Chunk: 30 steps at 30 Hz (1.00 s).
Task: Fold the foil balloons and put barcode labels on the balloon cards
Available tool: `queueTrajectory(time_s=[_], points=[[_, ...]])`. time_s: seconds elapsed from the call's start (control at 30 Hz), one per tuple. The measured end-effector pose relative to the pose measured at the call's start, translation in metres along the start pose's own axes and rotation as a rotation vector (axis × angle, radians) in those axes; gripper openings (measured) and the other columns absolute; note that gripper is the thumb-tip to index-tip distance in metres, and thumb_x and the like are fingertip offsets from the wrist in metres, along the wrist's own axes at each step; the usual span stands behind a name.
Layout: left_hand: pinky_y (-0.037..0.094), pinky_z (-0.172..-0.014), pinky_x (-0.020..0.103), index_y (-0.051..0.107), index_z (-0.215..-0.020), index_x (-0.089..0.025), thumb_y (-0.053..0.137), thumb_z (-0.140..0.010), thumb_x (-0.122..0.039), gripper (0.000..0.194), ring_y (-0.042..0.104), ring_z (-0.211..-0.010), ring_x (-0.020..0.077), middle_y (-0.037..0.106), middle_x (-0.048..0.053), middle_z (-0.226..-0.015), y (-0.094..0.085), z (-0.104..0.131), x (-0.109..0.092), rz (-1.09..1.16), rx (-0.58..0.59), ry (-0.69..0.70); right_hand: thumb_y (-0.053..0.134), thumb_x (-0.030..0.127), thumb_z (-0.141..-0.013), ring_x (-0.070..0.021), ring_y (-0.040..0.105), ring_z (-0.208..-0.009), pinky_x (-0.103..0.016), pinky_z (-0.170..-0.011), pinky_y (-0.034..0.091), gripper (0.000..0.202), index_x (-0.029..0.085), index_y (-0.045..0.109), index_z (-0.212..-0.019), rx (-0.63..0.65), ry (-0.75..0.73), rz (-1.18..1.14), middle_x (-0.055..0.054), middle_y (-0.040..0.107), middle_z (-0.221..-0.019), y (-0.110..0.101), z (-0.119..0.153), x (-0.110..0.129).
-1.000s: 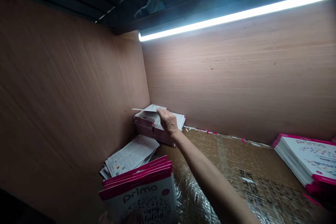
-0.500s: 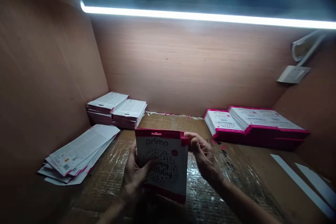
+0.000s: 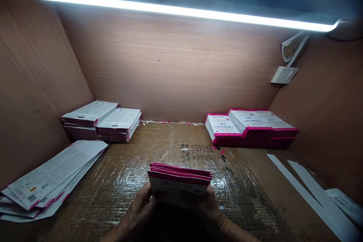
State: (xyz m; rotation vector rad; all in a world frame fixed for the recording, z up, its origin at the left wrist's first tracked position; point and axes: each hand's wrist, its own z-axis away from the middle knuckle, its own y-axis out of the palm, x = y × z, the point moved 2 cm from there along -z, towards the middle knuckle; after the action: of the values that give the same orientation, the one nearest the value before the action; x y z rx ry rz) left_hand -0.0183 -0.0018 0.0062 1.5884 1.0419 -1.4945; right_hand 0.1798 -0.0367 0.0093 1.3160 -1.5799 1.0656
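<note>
Between my two hands is a small bundle of white and magenta printed packets (image 3: 179,185), held tilted over the table with several magenta top edges fanned slightly apart. "prima" is faintly readable on the shadowed front one. My left hand (image 3: 143,202) is closed on the bundle's left side, and my right hand (image 3: 211,206) grips its right side. The lower part of the bundle is dark, and some fingers are hidden behind it.
Stacked packets (image 3: 120,118) stand at the back left, and magenta-edged packet stacks (image 3: 255,121) at the back right. Loose flat packets (image 3: 56,174) overlap on the left. White strips (image 3: 309,189) lie at right on the tape-covered cardboard surface (image 3: 113,181). A light tube (image 3: 184,10) hangs above.
The packets have come down and tipped, so several top edges now show instead of one full front. My right hand has moved from the top right corner down to the side. The view has shifted right.
</note>
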Motion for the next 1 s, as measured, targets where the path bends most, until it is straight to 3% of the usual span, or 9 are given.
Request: queueTrajectory(time_s=[0.1,0.27,0.43,0.53,0.63,0.7,0.8,0.9,1.0], points=[[0.051,-0.091,0.039,0.075,-0.096,-0.017,0.065,-0.079,-0.051,0.039,0.063,-0.103,0.0334,0.075,0.008,-0.087,-0.002,-0.007,-0.002,0.003,0.08,-0.022,0.073,0.053,-0.071,-0.027,0.071,-0.083,-0.041,-0.079,0.059,0.038,0.022,0.074,-0.094,-0.002,-0.058,-0.035,-0.007,0.076,-0.092,0.0,-0.004,0.009],[0.047,-0.096,0.042,0.076,-0.093,-0.019,0.067,-0.076,-0.05,0.035,0.062,-0.104,0.0332,0.074,0.008,-0.083,-0.002,0.001,0.003,-0.043,-0.052,0.026,0.078,0.05,-0.067,-0.0259,0.07,-0.087,-0.038,-0.076,0.06,0.041,0.023,0.072,-0.098,0.084,-0.15,0.058,-0.007,0.074,-0.098,-0.01,-0.006,0.017],[0.052,-0.086,0.035,0.075,-0.094,-0.022,0.061,-0.082,-0.048,0.031,0.065,-0.086,0.0272,0.074,0.007,-0.09,-0.001,0.001,0.003,-0.185,-0.019,0.057,0.059,0.051,-0.086,-0.0255,0.068,-0.097,-0.038,-0.083,0.058,0.044,0.021,0.063,-0.118,0.138,-0.212,0.158,-0.01,0.071,-0.105,-0.023,-0.005,0.019],[0.054,-0.08,0.033,0.072,-0.104,-0.02,0.056,-0.087,-0.045,0.034,0.065,-0.087,0.0268,0.074,0.007,-0.097,0.0,-0.005,0.002,-0.166,0.054,0.041,0.045,0.058,-0.091,-0.0313,0.055,-0.12,-0.049,-0.093,0.052,0.066,0.017,0.039,-0.142,-0.018,-0.405,0.454,-0.018,0.054,-0.133,-0.041,-0.01,0.053],[0.053,-0.084,0.033,0.069,-0.109,-0.02,0.053,-0.089,-0.043,0.035,0.064,-0.095,0.028,0.072,0.008,-0.106,0.001,-0.008,0.002,-0.138,0.082,0.001,0.034,0.062,-0.092,-0.0383,0.037,-0.134,-0.061,-0.103,0.039,0.077,0.012,0.023,-0.149,-0.19,-0.7,0.818,-0.023,0.038,-0.145,-0.05,-0.018,0.105],[0.052,-0.086,0.033,0.07,-0.108,-0.019,0.053,-0.089,-0.042,0.034,0.064,-0.097,0.028,0.072,0.008,-0.106,0.002,-0.008,0.003,-0.129,0.109,-0.01,0.039,0.06,-0.091,-0.0386,0.042,-0.129,-0.062,-0.105,0.036,0.072,0.012,0.033,-0.144,-0.098,-0.816,1.04,-0.023,0.048,-0.137,-0.044,-0.025,0.128],[0.052,-0.084,0.032,0.071,-0.107,-0.02,0.055,-0.088,-0.042,0.033,0.065,-0.091,0.0266,0.073,0.007,-0.103,0.003,-0.007,0.002,-0.128,0.122,0.045,0.045,0.037,-0.096,-0.0293,0.064,-0.092,-0.053,-0.093,0.048,0.037,0.011,0.053,-0.121,0.042,-0.822,1.218,-0.016,0.068,-0.098,-0.028,-0.032,0.132],[0.053,-0.079,0.031,0.073,-0.105,-0.019,0.058,-0.087,-0.042,0.033,0.065,-0.087,0.0259,0.074,0.006,-0.098,0.005,-0.007,0.003,-0.103,0.095,0.053,0.044,0.014,-0.093,-0.0202,0.06,-0.061,-0.042,-0.072,0.054,0.014,0.014,0.058,-0.096,0.095,-0.787,1.256,-0.004,0.062,-0.07,-0.02,-0.034,0.119],[0.054,-0.079,0.034,0.074,-0.102,-0.019,0.06,-0.085,-0.044,0.033,0.067,-0.087,0.0277,0.075,0.007,-0.092,0.008,-0.008,0.004,0.0,0.074,0.015,0.045,0.01,-0.091,-0.0203,0.058,-0.061,-0.039,-0.066,0.053,0.013,0.015,0.057,-0.093,0.083,-0.772,1.248,-0.004,0.061,-0.069,-0.021,-0.031,0.113]])
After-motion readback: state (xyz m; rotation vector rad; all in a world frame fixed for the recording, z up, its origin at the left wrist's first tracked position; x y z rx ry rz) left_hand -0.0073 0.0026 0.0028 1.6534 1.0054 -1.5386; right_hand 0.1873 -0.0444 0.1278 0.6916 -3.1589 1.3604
